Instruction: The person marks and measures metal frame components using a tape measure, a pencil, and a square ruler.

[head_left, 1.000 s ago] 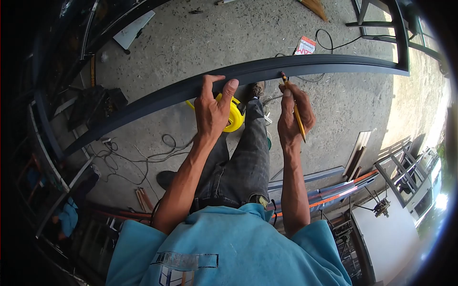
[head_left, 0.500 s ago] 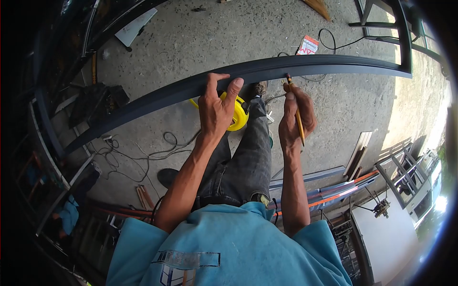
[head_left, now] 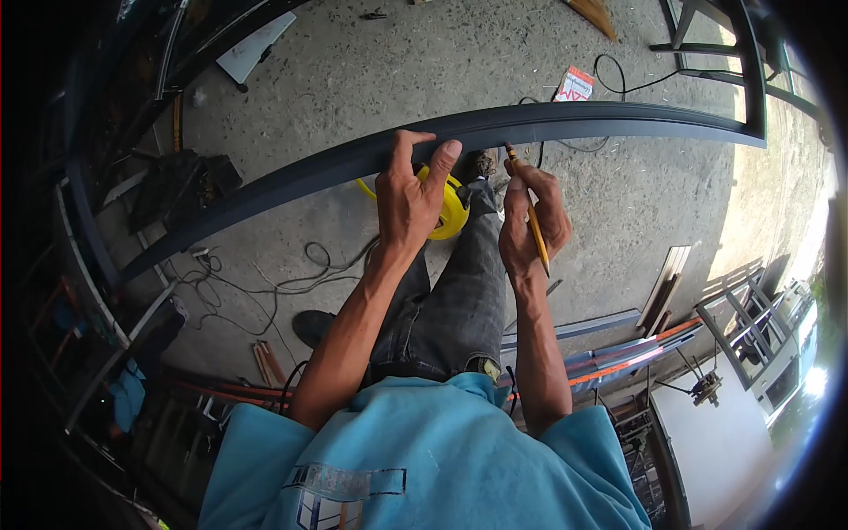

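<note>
A long dark grey metal profile point(head_left: 344, 157) spans the view in front of me, bowed by the lens. My left hand point(head_left: 411, 199) is at its near edge, index finger and thumb stretched toward it. Under that hand is a round yellow tape measure point(head_left: 455, 215), partly covered by the palm; the other fingers are hidden around it. My right hand point(head_left: 536, 216) pinches a yellow pencil point(head_left: 537, 231). The pencil's reddish eraser end points to the profile's near edge, and its sharp end points back toward me.
Black cables point(head_left: 291, 287) lie looped on the concrete floor point(head_left: 371, 71). Beyond the profile are a red and white packet point(head_left: 574, 86) and a white panel point(head_left: 256, 49). Metal lengths point(head_left: 609, 353) lie at lower right, and a metal frame point(head_left: 751, 71) stands at upper right.
My right hand has moved left along the profile with the pencil, closer to my left hand. My left hand and the tape measure have shifted slightly right.
</note>
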Tool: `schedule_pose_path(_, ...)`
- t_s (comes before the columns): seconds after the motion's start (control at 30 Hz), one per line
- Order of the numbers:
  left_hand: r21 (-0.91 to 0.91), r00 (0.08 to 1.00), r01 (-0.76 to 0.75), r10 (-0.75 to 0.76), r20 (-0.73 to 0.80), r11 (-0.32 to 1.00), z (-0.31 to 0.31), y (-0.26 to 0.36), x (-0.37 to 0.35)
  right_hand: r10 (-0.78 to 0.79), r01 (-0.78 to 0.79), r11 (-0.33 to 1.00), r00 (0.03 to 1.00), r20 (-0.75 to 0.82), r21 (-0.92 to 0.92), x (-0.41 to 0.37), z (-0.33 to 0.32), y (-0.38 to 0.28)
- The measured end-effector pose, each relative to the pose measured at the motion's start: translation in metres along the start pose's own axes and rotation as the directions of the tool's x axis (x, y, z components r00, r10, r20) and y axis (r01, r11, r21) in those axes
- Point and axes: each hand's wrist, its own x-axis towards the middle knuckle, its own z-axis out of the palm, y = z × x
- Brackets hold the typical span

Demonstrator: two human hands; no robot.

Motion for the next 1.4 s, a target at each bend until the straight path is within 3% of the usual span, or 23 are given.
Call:
schedule_pose_path(0.07,0.017,0.999,-0.042,0.043,-0.026,0.999,-0.002,0.001,0.0,0.009,-0.009,0.999,1.0,0.005,0.036,0.006,0.004,0.0)
schedule_pose_path(0.13,-0.007,0.998,0.053,-0.053,0.023,0.999,-0.003,0.005,0.001,0.021,-0.021,0.999,1.0,0.008,0.041,0.012,0.005,-0.003)
schedule_pose_path(0.23,-0.028,0.996,0.08,-0.079,0.038,0.996,-0.004,0.004,0.0,0.012,-0.011,0.999,1.0,-0.022,0.043,0.015,0.008,-0.004)
schedule_pose_path(0.33,0.001,0.999,-0.031,0.031,-0.04,1.0,0.001,0.0,0.0,-0.019,0.019,1.0,1.0,0.006,0.024,0.011,0.0,-0.003)
schedule_pose_path(0.47,-0.003,0.996,0.081,-0.081,0.031,0.997,-0.004,0.002,-0.001,0.0,0.0,1.0,0.999,0.043,0.005,0.018,0.001,-0.003)
schedule_pose_path(0.57,0.002,1.0,0.029,-0.029,0.007,1.0,-0.002,-0.001,0.0,-0.051,0.05,0.999,0.999,0.019,0.019,0.013,0.0,0.001)
schedule_pose_path(0.63,0.013,1.0,-0.015,0.015,-0.024,1.0,-0.001,-0.002,0.0,0.032,-0.035,0.999,0.997,0.07,0.039,0.005,-0.009,0.0)
schedule_pose_path(0.67,0.01,1.0,-0.008,0.009,-0.023,1.0,-0.001,-0.001,-0.001,-0.037,0.035,0.999,0.997,0.063,0.026,0.007,-0.008,0.002)
schedule_pose_path(1.03,0.024,1.0,0.009,-0.009,0.001,1.0,-0.005,0.003,0.001,-0.068,0.066,0.998,0.995,0.076,0.024,0.02,-0.003,0.003)
schedule_pose_path(1.13,0.015,1.0,-0.017,0.017,-0.01,1.0,-0.003,-0.003,0.001,0.031,-0.032,0.999,0.996,0.079,0.008,0.023,-0.001,-0.006)
schedule_pose_path(1.27,0.017,1.0,0.002,-0.002,-0.003,1.0,-0.003,0.0,0.001,-0.066,0.066,0.998,0.997,0.05,0.019,0.011,-0.005,0.002)
schedule_pose_path(1.3,0.021,1.0,-0.004,0.004,-0.01,1.0,-0.004,0.001,0.002,-0.062,0.061,0.998,0.997,0.055,0.018,0.01,-0.004,0.004)
schedule_pose_path(1.37,0.027,1.0,-0.011,0.012,-0.013,1.0,-0.004,0.002,0.0,0.09,-0.093,0.99,0.995,0.036,0.106,0.018,0.003,-0.002)
schedule_pose_path(1.4,0.014,1.0,0.006,-0.006,-0.005,1.0,-0.005,0.001,0.0,0.079,-0.08,0.993,0.997,0.023,0.081,0.021,0.006,-0.004)
